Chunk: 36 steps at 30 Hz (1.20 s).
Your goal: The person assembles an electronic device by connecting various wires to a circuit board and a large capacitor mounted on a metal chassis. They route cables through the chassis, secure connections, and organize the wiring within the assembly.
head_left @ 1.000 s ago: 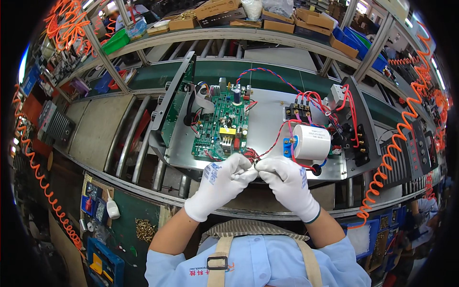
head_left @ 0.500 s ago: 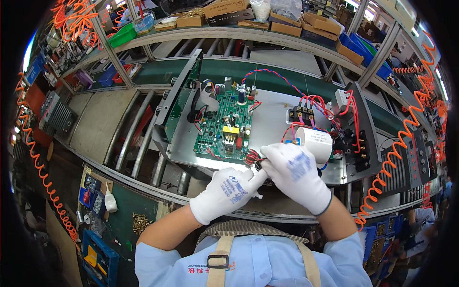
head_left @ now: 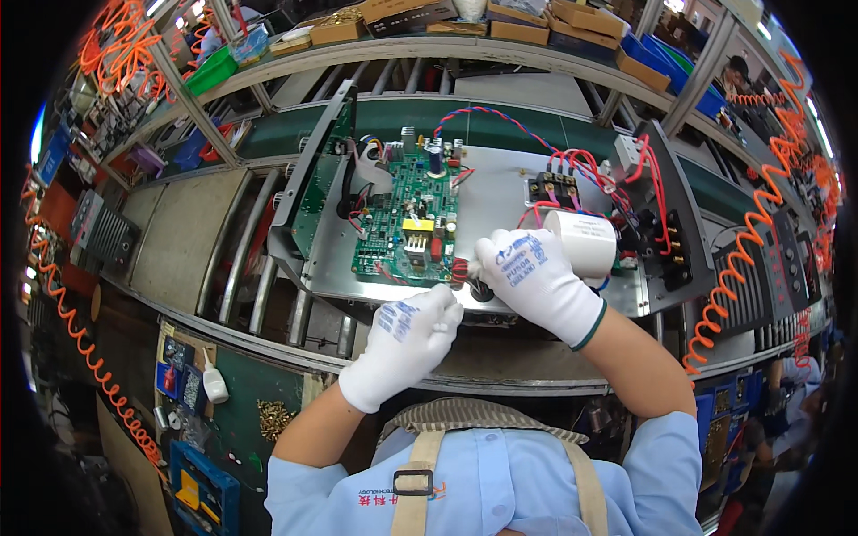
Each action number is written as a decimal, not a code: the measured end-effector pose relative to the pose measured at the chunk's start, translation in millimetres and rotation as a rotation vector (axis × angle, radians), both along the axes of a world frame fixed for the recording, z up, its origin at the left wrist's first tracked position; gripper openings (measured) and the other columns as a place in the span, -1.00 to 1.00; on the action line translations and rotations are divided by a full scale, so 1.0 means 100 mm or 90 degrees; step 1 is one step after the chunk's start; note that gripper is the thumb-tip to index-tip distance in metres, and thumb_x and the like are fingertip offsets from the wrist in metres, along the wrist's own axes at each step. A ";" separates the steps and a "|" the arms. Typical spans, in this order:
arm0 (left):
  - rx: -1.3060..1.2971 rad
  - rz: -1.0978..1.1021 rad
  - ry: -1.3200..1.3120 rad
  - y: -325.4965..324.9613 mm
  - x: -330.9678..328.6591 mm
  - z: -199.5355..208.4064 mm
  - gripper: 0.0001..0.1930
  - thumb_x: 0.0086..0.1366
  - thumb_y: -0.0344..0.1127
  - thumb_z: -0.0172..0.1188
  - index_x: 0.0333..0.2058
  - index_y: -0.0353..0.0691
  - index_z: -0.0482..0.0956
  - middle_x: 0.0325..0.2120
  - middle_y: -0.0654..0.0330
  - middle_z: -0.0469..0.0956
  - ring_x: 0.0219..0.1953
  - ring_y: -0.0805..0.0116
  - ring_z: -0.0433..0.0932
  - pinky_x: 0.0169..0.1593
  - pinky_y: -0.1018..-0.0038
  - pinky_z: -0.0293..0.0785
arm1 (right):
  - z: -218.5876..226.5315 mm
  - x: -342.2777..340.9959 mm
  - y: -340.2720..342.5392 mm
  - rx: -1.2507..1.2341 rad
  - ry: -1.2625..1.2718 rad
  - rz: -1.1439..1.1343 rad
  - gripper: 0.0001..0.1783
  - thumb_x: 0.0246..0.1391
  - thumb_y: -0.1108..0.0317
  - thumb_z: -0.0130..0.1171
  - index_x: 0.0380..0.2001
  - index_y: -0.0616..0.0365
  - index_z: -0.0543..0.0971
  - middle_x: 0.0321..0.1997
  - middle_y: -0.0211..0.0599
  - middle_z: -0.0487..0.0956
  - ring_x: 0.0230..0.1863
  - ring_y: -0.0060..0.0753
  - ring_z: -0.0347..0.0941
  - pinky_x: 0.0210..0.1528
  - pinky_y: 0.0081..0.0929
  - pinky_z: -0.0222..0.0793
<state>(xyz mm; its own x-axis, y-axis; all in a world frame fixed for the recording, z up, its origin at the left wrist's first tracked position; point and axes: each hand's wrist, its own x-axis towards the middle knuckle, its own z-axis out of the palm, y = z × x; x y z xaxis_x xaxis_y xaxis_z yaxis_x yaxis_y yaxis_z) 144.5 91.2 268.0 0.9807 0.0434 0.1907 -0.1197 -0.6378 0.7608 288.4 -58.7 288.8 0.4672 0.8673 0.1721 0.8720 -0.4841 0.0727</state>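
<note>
In front of me lies an open metal chassis (head_left: 497, 192) with a green circuit board (head_left: 386, 241), a white cylindrical component (head_left: 583, 243) and a black terminal block (head_left: 552, 189). My gloved right hand (head_left: 541, 284) is over the chassis's near edge, its fingers closed beside a bundle of red wires (head_left: 459, 269). What it grips is hidden by the fingers. Just left of and below the wires, my gloved left hand (head_left: 413, 332) has its fingers curled together near the board's near corner. Whatever is between them cannot be made out.
Rollers (head_left: 239, 259) run under and left of the chassis. A green side bench holds a white squeeze bottle (head_left: 214, 382), brass screws (head_left: 274, 420) and a blue tool box (head_left: 204, 482). Orange coiled hoses (head_left: 746, 259) hang at both sides. Cardboard boxes (head_left: 518, 27) line the shelf above.
My hands were together at the wire bundle and are now apart. The left has drawn back down and left; the right has turned, its knuckles now up. The whole view has shifted slightly.
</note>
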 end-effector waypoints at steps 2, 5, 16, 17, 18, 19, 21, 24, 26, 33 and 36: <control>-0.136 0.011 0.106 0.02 -0.03 0.06 -0.91 0.30 -0.42 -0.02 -0.40 -0.25 0.35 -0.59 0.15 0.40 -0.54 0.22 0.46 -0.40 0.35 0.39 | 0.02 -0.03 -0.07 0.137 0.028 0.076 -0.77 0.13 0.16 0.19 -0.32 0.09 0.55 -0.38 -0.14 0.60 -0.36 -0.10 0.60 -0.36 -0.18 0.46; -0.192 -0.024 0.134 -0.06 -0.26 0.17 -0.86 0.35 -0.39 -0.02 -0.21 -0.27 0.48 -0.48 0.02 0.50 -0.45 0.14 0.53 -0.30 0.35 0.46 | 0.32 -0.35 -0.31 0.405 0.216 0.290 -0.59 0.02 0.33 0.26 -0.02 0.14 0.51 -0.29 -0.17 0.60 -0.28 -0.05 0.57 -0.30 -0.15 0.45; -0.353 -0.267 0.365 -0.16 -0.39 0.09 -0.79 0.35 -0.33 -0.03 -0.17 -0.30 0.51 -0.50 0.26 0.59 -0.40 0.51 0.55 -0.29 0.55 0.44 | 0.19 -0.53 -0.46 0.250 0.696 0.267 -0.87 0.09 0.35 0.31 -0.31 0.14 0.64 -0.37 -0.29 0.60 -0.31 -0.35 0.55 -0.24 -0.43 0.45; -0.356 -0.262 0.330 -0.12 -0.42 0.10 -0.77 0.37 -0.32 -0.03 -0.13 -0.30 0.51 -0.49 0.26 0.59 -0.39 0.52 0.55 -0.27 0.55 0.43 | 0.26 -0.49 -0.45 0.248 0.717 0.238 -0.89 0.10 0.38 0.30 -0.32 0.17 0.64 -0.36 -0.29 0.60 -0.30 -0.40 0.54 -0.22 -0.45 0.44; -0.374 -0.193 0.350 -0.04 -0.46 0.16 -0.71 0.45 -0.25 -0.02 -0.02 -0.30 0.53 -0.48 0.25 0.59 -0.36 0.53 0.55 -0.23 0.55 0.44 | 0.36 -0.42 -0.43 0.271 0.737 0.202 -0.91 0.09 0.42 0.30 -0.32 0.18 0.65 -0.34 -0.29 0.61 -0.29 -0.42 0.54 -0.21 -0.46 0.45; -0.450 -0.121 0.350 0.09 -0.54 0.10 -0.66 0.47 -0.20 0.00 0.07 -0.29 0.50 -0.48 0.26 0.58 -0.34 0.53 0.55 -0.20 0.54 0.46 | 0.48 -0.39 -0.43 0.276 0.662 0.165 -0.87 0.11 0.39 0.29 -0.28 0.19 0.63 -0.33 -0.30 0.62 -0.28 -0.43 0.56 -0.23 -0.46 0.45; -0.460 -0.061 0.306 0.27 -0.55 0.15 -0.68 0.46 -0.23 0.03 0.06 -0.29 0.51 -0.48 0.26 0.57 -0.34 0.52 0.55 -0.18 0.53 0.48 | 0.57 -0.43 -0.25 0.326 0.557 0.273 -0.84 0.11 0.40 0.25 -0.23 0.17 0.61 -0.33 -0.27 0.61 -0.30 -0.35 0.59 -0.26 -0.44 0.48; -0.362 -0.137 0.190 0.22 -0.48 0.23 -0.70 0.30 -0.40 0.00 -0.03 -0.29 0.55 -0.49 0.15 0.62 -0.43 0.52 0.55 -0.27 0.52 0.48 | 0.84 -0.57 0.16 0.116 0.387 0.482 -0.68 -0.05 0.44 0.33 -0.15 0.17 0.60 -0.35 -0.14 0.65 -0.36 -0.05 0.59 -0.35 -0.28 0.49; -0.357 -0.201 0.206 0.23 -0.45 0.17 -0.69 0.25 -0.47 0.01 -0.03 -0.29 0.52 -0.41 0.18 0.61 -0.35 0.51 0.59 -0.18 0.49 0.49 | 0.77 -0.54 0.20 0.051 0.349 0.474 -0.71 -0.02 0.43 0.32 -0.16 0.11 0.61 -0.31 -0.21 0.66 -0.36 -0.12 0.60 -0.36 -0.29 0.50; -0.648 -0.168 0.289 0.21 -0.44 0.27 -0.77 0.35 -0.42 0.02 -0.05 -0.33 0.45 -0.39 0.33 0.51 -0.34 0.55 0.57 -0.17 0.57 0.42 | 0.98 -0.41 0.44 -0.023 0.465 0.454 -0.86 0.19 0.33 0.15 -0.22 0.11 0.55 -0.32 -0.22 0.58 -0.28 -0.12 0.58 -0.26 -0.31 0.48; -0.546 -0.177 0.283 0.31 -0.45 0.41 -0.69 0.35 -0.37 0.05 0.01 -0.37 0.46 -0.34 0.21 0.59 -0.25 0.51 0.56 -0.13 0.56 0.43 | 1.34 -0.34 0.52 -0.124 0.541 0.368 -0.83 0.20 0.35 0.14 -0.19 0.17 0.57 -0.34 -0.20 0.58 -0.26 -0.15 0.58 -0.19 -0.35 0.47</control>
